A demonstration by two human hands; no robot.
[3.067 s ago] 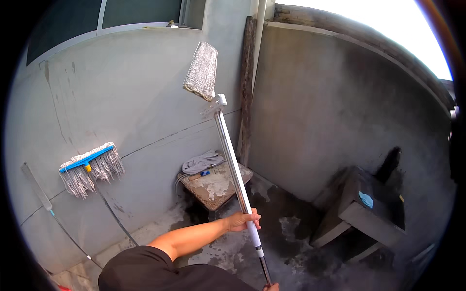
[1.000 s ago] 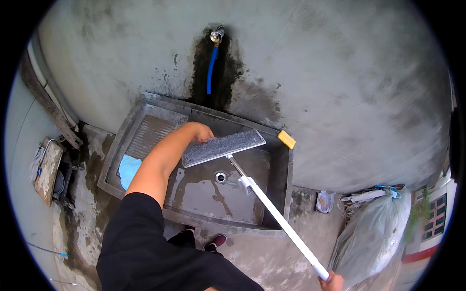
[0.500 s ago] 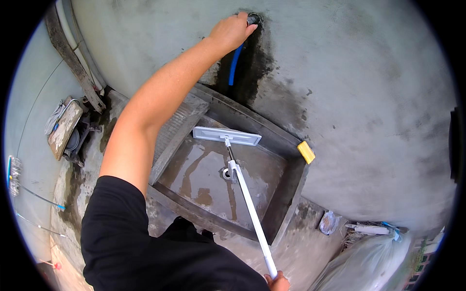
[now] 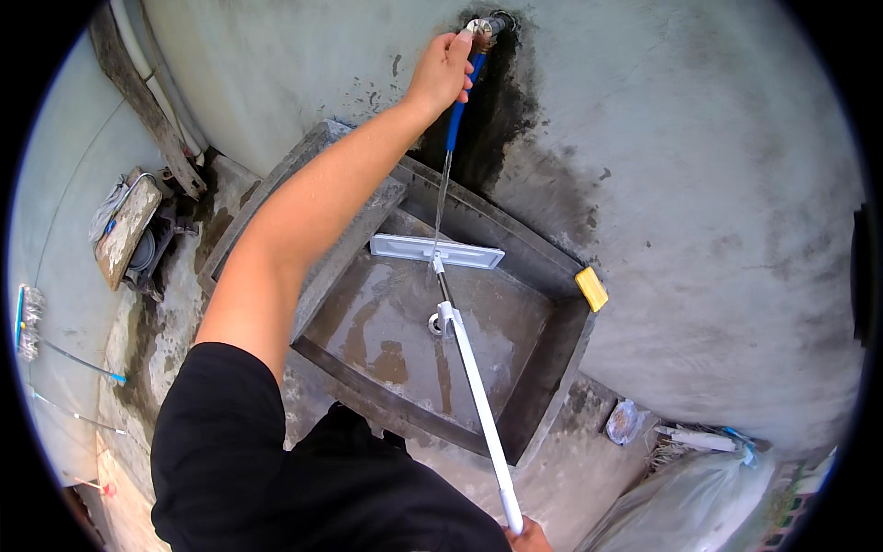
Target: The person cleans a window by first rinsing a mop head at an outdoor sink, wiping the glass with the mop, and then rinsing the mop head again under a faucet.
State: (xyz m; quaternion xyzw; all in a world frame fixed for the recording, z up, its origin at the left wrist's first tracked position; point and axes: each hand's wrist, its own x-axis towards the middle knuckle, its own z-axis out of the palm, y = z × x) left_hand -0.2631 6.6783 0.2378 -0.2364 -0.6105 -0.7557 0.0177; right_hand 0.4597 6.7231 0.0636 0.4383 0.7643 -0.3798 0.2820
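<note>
My left hand [image 4: 443, 70] reaches up to a metal tap [image 4: 482, 31] on the wall, with thumb and fingers closed at its handle. A short blue hose [image 4: 455, 124] hangs from the tap beside my fingertips. Water [image 4: 443, 193] runs from the hose onto the flat mop head [image 4: 395, 247], which leans in the concrete sink [image 4: 566, 396] near its back wall. The mop's white pole [image 4: 480, 405] slants towards me over the drain hole [image 4: 435, 324]. At the lower edge, my right hand [image 4: 528, 536] is wrapped round the pole, partly cut off.
A yellow block, perhaps a sponge or soap [image 4: 591, 289], sits on the sink's right corner. A ridged concrete slab adjoins the left side. Large plastic bags [image 4: 685, 506] stand at the lower right. A worn board [image 4: 127, 225] and a fluffy duster [image 4: 29, 322] are at the left.
Water now flows from the blue hose, where none showed before. My left hand has shifted slightly down at the tap, uncovering its metal body. The mop stays in the sink.
</note>
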